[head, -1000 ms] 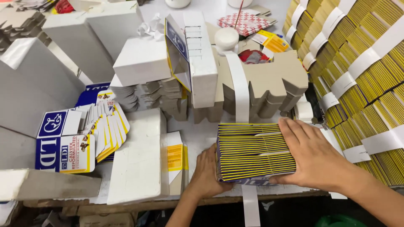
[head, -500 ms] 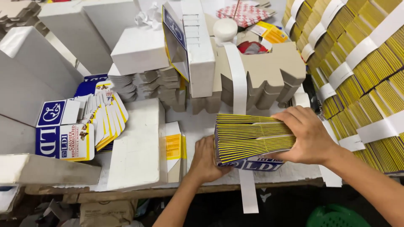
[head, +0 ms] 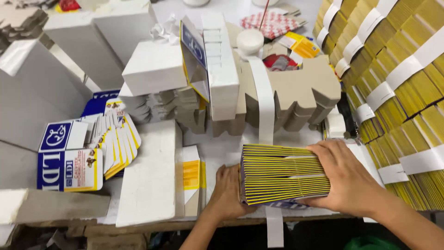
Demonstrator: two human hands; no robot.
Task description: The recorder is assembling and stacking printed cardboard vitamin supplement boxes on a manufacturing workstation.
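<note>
I'm squeezing the stack of flat yellow-edged cartons (head: 282, 173) at six o'clock on the table (head: 217, 143) — left hand (head: 229, 192) pressing its end, right hand (head: 344, 178) now flattened over the other end, fingers no longer curled on top.

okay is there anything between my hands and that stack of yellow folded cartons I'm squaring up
Nothing visible does. The left hand presses the stack of yellow folded cartons at its left end, and the right hand lies directly on its right end and top. A white paper strip runs underneath the stack.
</note>
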